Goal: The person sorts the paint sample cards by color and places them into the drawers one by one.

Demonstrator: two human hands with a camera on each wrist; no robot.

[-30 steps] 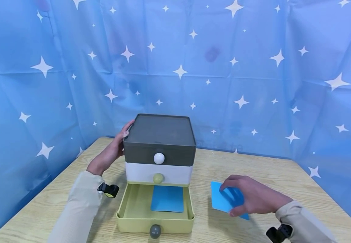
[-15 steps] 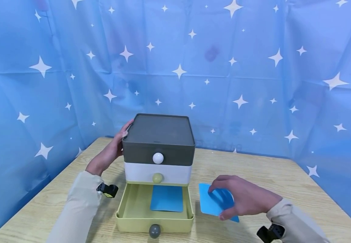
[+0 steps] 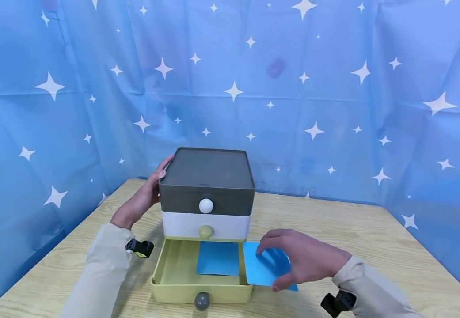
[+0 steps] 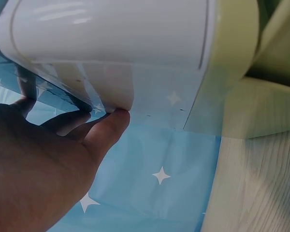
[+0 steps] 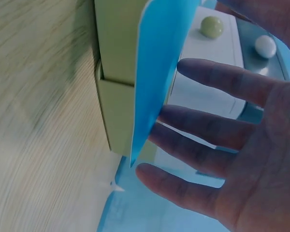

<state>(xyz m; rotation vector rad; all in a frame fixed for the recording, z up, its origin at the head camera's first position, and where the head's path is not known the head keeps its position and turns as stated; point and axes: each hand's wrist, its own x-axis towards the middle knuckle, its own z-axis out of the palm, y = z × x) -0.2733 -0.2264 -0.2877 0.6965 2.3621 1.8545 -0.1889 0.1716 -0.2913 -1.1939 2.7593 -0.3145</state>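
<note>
A small chest of drawers [image 3: 210, 170] with a dark grey top tier, a white middle tier and a light green bottom drawer [image 3: 174, 292] stands before me, that bottom drawer pulled out. Inside it a blue square sheet [image 3: 218, 259] lies toward the right. My left hand [image 3: 141, 198] rests against the chest's left side, fingertips on its wall in the left wrist view. My right hand [image 3: 299, 257] holds a second blue sheet [image 3: 253, 270] between thumb and fingers, tilted. The sheet's left edge overlaps the drawer's right wall in the head view; the right wrist view shows it nearly edge-on [image 5: 159, 63].
Round knobs front the tiers: white [image 3: 206, 206], green [image 3: 205, 232] and dark grey [image 3: 202, 301]. A wooden table [image 3: 325, 212] carries the chest. Behind and left hangs a blue cloth [image 3: 277, 115] with white stars.
My right hand has moved left with the blue sheet, from beside the chest to the drawer's right wall. The left hand stays against the chest.
</note>
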